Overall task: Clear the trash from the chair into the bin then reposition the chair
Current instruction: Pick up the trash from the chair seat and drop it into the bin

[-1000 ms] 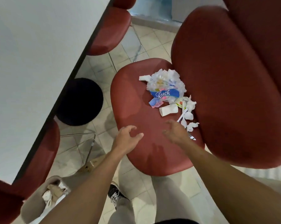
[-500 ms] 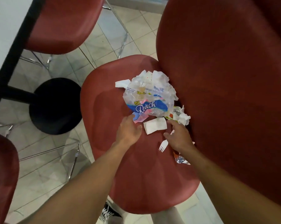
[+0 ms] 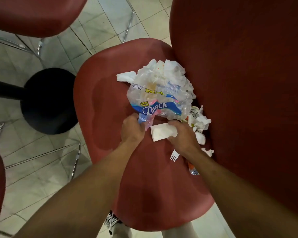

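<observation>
My right hand point(image 3: 183, 136) covers part of the white paper slip point(image 3: 159, 133) it pinches, and my wrist hides the handle of the plastic fork point(image 3: 174, 155). My left hand point(image 3: 132, 130) is clamped on the corner of the crumpled plastic wrapper point(image 3: 160, 95). All trash sits against the backrest on the red chair point(image 3: 107, 103); the seat's front half lies bare. Floor tiles point(image 3: 41, 169) open leftward.

— What lies on the red chair seat point(image 3: 110, 103)?
— A crumpled clear plastic bag point(image 3: 160, 93) near the back edge, with torn white wrappers point(image 3: 198, 121) and a white plastic fork point(image 3: 174, 155) beside it.
— And the hands?
— The left hand point(image 3: 132, 130) grips the bag's near end; the right hand point(image 3: 183, 136) pinches a white paper piece point(image 3: 162, 133).
</observation>
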`<state>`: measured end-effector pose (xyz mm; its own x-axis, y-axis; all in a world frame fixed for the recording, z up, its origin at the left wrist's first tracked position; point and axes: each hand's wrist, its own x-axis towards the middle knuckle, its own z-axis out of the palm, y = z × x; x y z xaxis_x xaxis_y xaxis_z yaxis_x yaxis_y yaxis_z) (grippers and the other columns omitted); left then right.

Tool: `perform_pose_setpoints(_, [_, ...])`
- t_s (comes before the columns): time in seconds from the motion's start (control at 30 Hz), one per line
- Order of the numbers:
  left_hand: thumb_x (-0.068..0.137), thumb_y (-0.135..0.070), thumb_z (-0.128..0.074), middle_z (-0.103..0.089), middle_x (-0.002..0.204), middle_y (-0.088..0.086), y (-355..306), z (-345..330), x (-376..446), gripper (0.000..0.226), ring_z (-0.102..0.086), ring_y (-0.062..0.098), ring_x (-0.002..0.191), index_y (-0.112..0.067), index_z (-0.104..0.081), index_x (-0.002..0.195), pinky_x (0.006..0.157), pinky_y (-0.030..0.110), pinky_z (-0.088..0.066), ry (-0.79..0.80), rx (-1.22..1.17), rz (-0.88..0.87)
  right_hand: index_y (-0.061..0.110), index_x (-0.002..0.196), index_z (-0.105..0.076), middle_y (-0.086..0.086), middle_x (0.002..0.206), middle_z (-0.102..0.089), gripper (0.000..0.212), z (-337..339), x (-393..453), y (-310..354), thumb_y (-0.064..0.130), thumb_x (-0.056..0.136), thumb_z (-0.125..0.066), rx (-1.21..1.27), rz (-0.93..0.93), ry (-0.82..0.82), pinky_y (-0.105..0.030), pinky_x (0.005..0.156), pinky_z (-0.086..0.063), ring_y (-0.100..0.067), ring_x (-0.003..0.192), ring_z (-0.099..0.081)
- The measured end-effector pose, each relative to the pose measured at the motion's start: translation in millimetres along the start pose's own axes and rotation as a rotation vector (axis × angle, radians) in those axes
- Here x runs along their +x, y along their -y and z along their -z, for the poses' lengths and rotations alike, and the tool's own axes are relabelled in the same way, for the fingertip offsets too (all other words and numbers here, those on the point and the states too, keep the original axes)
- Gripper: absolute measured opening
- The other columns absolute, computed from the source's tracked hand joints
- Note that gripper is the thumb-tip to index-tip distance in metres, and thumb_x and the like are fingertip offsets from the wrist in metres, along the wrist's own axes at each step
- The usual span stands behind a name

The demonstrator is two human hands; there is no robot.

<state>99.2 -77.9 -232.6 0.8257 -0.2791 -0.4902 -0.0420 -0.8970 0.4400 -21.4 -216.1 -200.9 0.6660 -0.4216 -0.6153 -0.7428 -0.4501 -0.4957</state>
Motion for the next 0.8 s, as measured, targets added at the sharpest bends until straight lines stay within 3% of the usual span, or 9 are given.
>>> perform_pose_setpoints(0.17, [0.082,-0.026,-0.067,-0.071,0.095,0.012,11,26,-30,0.017,-0.063,0.034,0.092,-0.013,-0.067,0.093,0.074,0.038,-0.051,0.016,-0.096,0.108,0.023,0.133,-0.053,-0.004,0.134,-0.051,0.056,3,-24,12,0.005,0.081,-0.064,0.010,0.012,-0.014,-0.023,0.102,-0.031,-0.020,0.125,-0.046])
perform_pose_setpoints(0.3, [0.080,-0.027,-0.068,-0.071,0.084,0.009,17,58,-66,0.012,-0.064,0.032,0.082,-0.015,-0.068,0.081,0.067,0.035,-0.046,0.003,-0.192,0.137,0.028,0.131,-0.054,-0.002,0.129,-0.052,0.056,6,-53,34,0.007,0.080,-0.065,0.021,0.021,-0.033,-0.028,0.101,-0.036,-0.020,0.123,-0.047])
perform_pose_setpoints(0.43, [0.078,-0.023,-0.071,-0.059,0.068,0.003,29,95,-109,0.018,-0.056,0.027,0.068,-0.019,-0.056,0.070,0.060,0.029,-0.037,-0.042,-0.269,0.133,0.025,0.131,-0.055,-0.003,0.132,-0.053,0.055,4,-93,65,0.009,0.080,-0.066,0.002,0.080,-0.043,-0.028,0.104,-0.034,-0.022,0.125,-0.046])
perform_pose_setpoints(0.5, [0.076,-0.022,-0.074,-0.062,0.071,0.004,41,113,-134,0.017,-0.059,0.027,0.069,-0.017,-0.059,0.076,0.059,0.028,-0.037,-0.080,-0.325,0.119,0.024,0.129,-0.056,-0.003,0.131,-0.056,0.055,-1,-118,83,0.009,0.078,-0.068,0.003,0.106,-0.050,-0.029,0.101,-0.038,-0.021,0.122,-0.050])
perform_pose_setpoints(0.67, [0.076,-0.023,-0.076,-0.059,0.069,-0.008,79,158,-197,0.023,-0.052,0.008,0.058,-0.021,-0.059,0.091,0.054,0.023,-0.036,-0.112,-0.399,0.126,0.019,0.129,-0.058,-0.007,0.129,-0.058,0.055,-22,-176,122,0.009,0.077,-0.072,-0.012,0.174,-0.043,-0.033,0.100,-0.041,-0.024,0.119,-0.053])
perform_pose_setpoints(0.8, [0.072,-0.020,-0.077,-0.069,0.083,-0.005,123,186,-244,0.031,-0.059,0.010,0.067,-0.019,-0.064,0.100,0.059,0.026,-0.046,-0.161,-0.468,0.178,0.019,0.127,-0.059,-0.006,0.128,-0.060,0.054,-46,-222,153,0.011,0.076,-0.075,-0.015,0.221,-0.046,-0.036,0.099,-0.045,-0.025,0.115,-0.056])
